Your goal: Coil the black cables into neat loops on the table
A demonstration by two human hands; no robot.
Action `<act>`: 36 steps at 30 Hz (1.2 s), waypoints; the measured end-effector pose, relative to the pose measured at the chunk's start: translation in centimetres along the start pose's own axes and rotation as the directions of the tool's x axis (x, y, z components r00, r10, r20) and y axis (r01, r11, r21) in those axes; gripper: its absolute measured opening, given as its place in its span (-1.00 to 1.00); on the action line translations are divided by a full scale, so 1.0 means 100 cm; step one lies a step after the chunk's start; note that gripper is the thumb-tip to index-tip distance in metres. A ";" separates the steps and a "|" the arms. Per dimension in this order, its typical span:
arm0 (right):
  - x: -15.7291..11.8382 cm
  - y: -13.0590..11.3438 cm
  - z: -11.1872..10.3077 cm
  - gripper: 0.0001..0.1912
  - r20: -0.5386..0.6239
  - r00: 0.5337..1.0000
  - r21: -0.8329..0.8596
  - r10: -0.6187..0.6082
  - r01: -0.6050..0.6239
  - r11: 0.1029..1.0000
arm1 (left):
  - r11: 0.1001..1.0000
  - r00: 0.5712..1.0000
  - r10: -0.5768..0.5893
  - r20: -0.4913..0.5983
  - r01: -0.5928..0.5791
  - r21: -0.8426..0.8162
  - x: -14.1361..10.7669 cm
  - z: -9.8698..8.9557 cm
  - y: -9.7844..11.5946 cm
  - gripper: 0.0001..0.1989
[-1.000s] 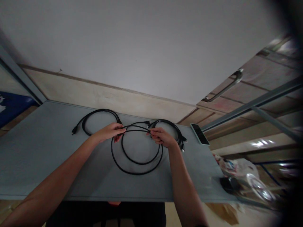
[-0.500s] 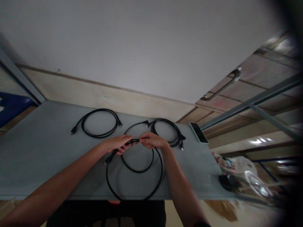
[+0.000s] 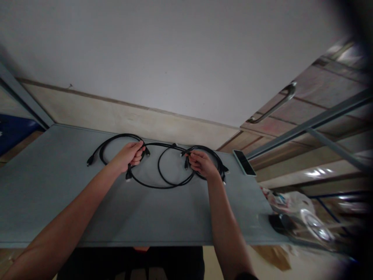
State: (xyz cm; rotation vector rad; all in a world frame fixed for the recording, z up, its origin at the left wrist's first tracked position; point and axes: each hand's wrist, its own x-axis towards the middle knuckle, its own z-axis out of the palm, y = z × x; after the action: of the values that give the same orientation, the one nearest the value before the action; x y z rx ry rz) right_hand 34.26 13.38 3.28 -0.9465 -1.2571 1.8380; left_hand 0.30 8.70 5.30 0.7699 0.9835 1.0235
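A black cable (image 3: 163, 188) hangs in a wide loop between my two hands, its lower bend towards the table's near side. My left hand (image 3: 132, 153) is closed round it on the left, with a plug (image 3: 128, 173) dangling just below the fist. On the right, my right hand (image 3: 201, 163) pinches the same cable, and another plug (image 3: 186, 163) shows beside its fingers. A coiled black cable (image 3: 109, 139) lies behind my left hand. Partly covered by my right hand is a second coil (image 3: 217, 157). A thinner black loop (image 3: 159, 165) shows between the hands.
The grey table (image 3: 145, 221) stands against a wall. A phone (image 3: 244, 162) lies at its right end. Beyond the right edge are a plastic bag (image 3: 298, 202) and a dark object (image 3: 281, 223). A metal handle (image 3: 274, 105) is at the upper right.
My hands have moved apart and farther back over the table, stretching a span of cable between them. The hanging loop has moved away from the near edge with them.
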 end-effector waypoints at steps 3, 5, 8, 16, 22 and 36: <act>0.005 0.003 0.003 -0.68 -0.069 0.997 0.042 -0.045 0.048 0.998 | 0.998 0.999 0.043 -0.032 -0.044 -0.037 0.002 0.003 -0.006 -0.65; 0.006 0.004 0.005 -0.63 -0.116 0.992 0.047 -0.052 0.058 0.997 | 0.999 1.000 0.012 -0.008 -0.012 -0.036 0.004 0.005 -0.010 -0.65; 0.006 0.005 0.007 -0.61 -0.125 0.992 0.027 -0.020 0.024 0.999 | 0.998 0.998 -0.053 0.033 0.054 -0.023 0.004 0.005 -0.013 -0.62; 0.004 0.013 0.017 -0.60 0.033 0.995 -0.108 0.096 -0.092 0.990 | 0.965 0.980 -0.162 0.113 0.133 0.227 -0.002 0.012 -0.018 -0.62; 0.004 0.017 0.042 -0.59 0.138 0.978 -0.250 0.155 -0.117 0.961 | 0.884 0.972 -0.146 0.187 0.043 0.466 -0.004 0.024 -0.037 -0.55; 0.006 0.012 0.034 -0.67 0.106 0.993 -0.087 0.042 -0.033 0.996 | 0.906 0.984 0.158 -0.076 -0.115 0.407 0.002 0.016 -0.020 -0.67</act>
State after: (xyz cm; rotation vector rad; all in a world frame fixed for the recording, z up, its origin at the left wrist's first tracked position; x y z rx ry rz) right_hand 30.87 12.12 2.88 -0.9332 -1.4016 1.8995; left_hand 2.50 8.05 4.12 1.1462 1.2695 1.0023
